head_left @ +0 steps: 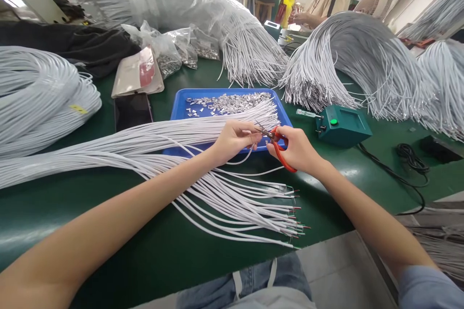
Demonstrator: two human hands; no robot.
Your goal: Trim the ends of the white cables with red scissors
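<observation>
Left hand (237, 141) pinched a white cable (250, 154) over the blue tray (178, 106), seemingly steadying its end for scissors (284, 158) the right hand (297, 148) gripped.

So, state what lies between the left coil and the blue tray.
In the head view, a dark phone-like slab, with a beige folder behind it and white cables in front.

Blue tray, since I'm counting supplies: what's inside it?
The blue tray holds loose metal pieces toward its back; white cables lie across it, hiding whatever is beneath them.
</observation>
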